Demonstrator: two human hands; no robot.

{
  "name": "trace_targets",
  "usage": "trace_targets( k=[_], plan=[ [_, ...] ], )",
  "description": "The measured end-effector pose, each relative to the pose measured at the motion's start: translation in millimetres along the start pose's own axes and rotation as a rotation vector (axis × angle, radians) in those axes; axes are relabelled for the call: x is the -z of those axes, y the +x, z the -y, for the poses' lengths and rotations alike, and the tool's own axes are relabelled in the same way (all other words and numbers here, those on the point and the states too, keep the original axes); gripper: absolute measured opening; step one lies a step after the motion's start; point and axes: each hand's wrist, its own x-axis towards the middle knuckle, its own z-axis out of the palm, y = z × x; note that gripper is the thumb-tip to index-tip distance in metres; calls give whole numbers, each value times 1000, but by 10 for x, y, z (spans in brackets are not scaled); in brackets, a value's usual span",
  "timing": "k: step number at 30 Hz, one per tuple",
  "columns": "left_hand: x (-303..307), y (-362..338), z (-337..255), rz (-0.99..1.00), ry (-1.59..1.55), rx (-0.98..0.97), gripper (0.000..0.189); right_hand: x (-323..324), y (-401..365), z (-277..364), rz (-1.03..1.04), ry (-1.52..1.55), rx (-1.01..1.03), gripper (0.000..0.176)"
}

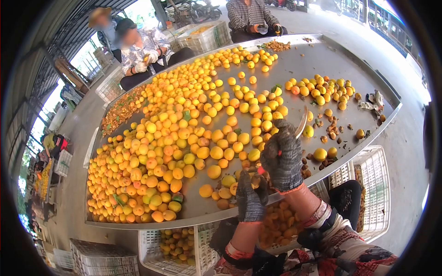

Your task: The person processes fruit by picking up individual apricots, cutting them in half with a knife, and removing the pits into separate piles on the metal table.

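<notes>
Both my hands wear dark grey gloves with orange cuffs, at the near edge of a metal table [322,60] heaped with yellow-orange fruit [152,129]. My right hand [282,158] is closed round a knife whose curved blade [302,123] points up past the fingers. Lower and to the left, my left hand [251,198] has its fingers drawn together; what lies between them is too small and dark to make out. Some greenish-yellow fruit lies just left of my left hand. Small brown pits [332,129] are scattered on the metal to the right of my right hand.
White crates [377,193] stand below the near edge, some holding fruit. A crumpled wrapper [374,102] lies near the right corner. Across the table sit two people [138,50] [248,20], with another person [105,30] behind. The table has a raised rim.
</notes>
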Motion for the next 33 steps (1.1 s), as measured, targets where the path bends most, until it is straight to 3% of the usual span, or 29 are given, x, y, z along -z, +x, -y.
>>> trace_targets(
  k=[1,2,3,4,6,10,11,12,13,15,16,18,20,25,28,30,31,33],
  plan=[
    [109,65,205,28,318,-219,34,-4,-65,30,111,-341,71,27],
    [80,51,150,26,317,-217,34,20,-133,47,220,-682,143,27],
    [28,41,32,96,282,-134,36,69,-194,55,422,-445,78,34],
    [-1,36,-48,168,248,-50,38,34,-203,55,417,-445,81,34],
    [-16,35,-75,126,98,59,38,-102,-206,64,882,-759,805,34],
    [-10,54,-163,-61,-496,475,37,-85,-148,60,988,-748,683,28],
    [-256,-30,-574,-249,-341,544,32,-167,-171,158,622,-650,379,26],
    [-217,-26,-576,-253,-342,543,32,-241,-181,241,259,-535,78,25],
    [-172,-17,-557,-217,-381,539,31,-288,-134,327,262,-535,77,25],
    [-157,-18,-562,-170,-422,532,30,-303,-4,525,530,-1505,-354,43],
    [-176,-31,-567,-189,-380,519,33,-144,-13,468,529,-1511,-348,43],
    [-172,-26,-536,-203,-336,507,35,285,-89,188,1048,-1449,213,46],
    [-144,-2,-417,-84,-482,502,40,360,-138,173,1062,-1397,270,47],
    [-172,24,-358,-121,-400,492,44,528,-96,152,1089,-1380,403,48],
    [-270,-49,-560,-172,-373,508,44,611,-92,122,996,-1226,233,44],
    [-325,-67,-609,-214,-320,512,44,507,-113,211,749,-1151,-328,44],
    [-322,-59,-585,-230,-275,502,43,486,-106,208,750,-1150,-333,44],
    [-358,-38,-607,-236,-228,487,42,445,-66,216,1049,-1478,340,26]
  ],
)
